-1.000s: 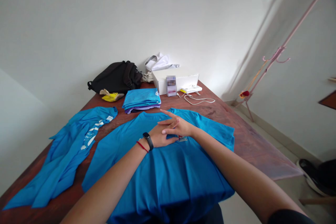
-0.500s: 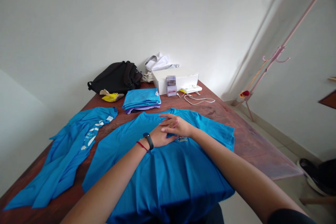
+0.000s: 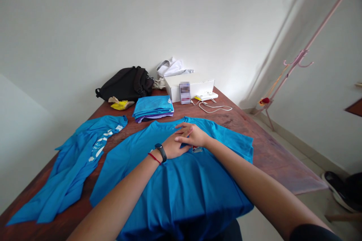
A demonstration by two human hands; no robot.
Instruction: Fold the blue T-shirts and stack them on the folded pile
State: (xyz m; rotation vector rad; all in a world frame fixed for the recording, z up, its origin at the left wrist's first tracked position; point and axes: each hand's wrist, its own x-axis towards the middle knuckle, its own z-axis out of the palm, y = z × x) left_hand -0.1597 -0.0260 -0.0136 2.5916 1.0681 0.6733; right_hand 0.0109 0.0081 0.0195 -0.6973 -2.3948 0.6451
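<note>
A blue T-shirt (image 3: 169,180) lies spread front side up, its collar at the far side and its hem hanging over the near table edge. A small printed logo shows on its chest, beside my hands. My left hand (image 3: 175,146), with a dark wristband and red string on the wrist, rests on the shirt's chest. Across it lies my right hand (image 3: 194,135), fingers stretched out to the left and seemingly crossing those of the left. Neither hand grips the cloth; some left fingertips are hidden under the right hand.
Another blue shirt (image 3: 73,162) with white print lies at the left of the wooden table (image 3: 283,169). Behind are a folded clothes stack (image 3: 154,106), black backpack (image 3: 121,84), yellow packet (image 3: 122,104), white box (image 3: 174,89) and white cable (image 3: 216,111). A pink rack (image 3: 316,32) stands right.
The view has shifted very slightly. My hands stay together on the shirt, with only a small movement of the right fingers.
</note>
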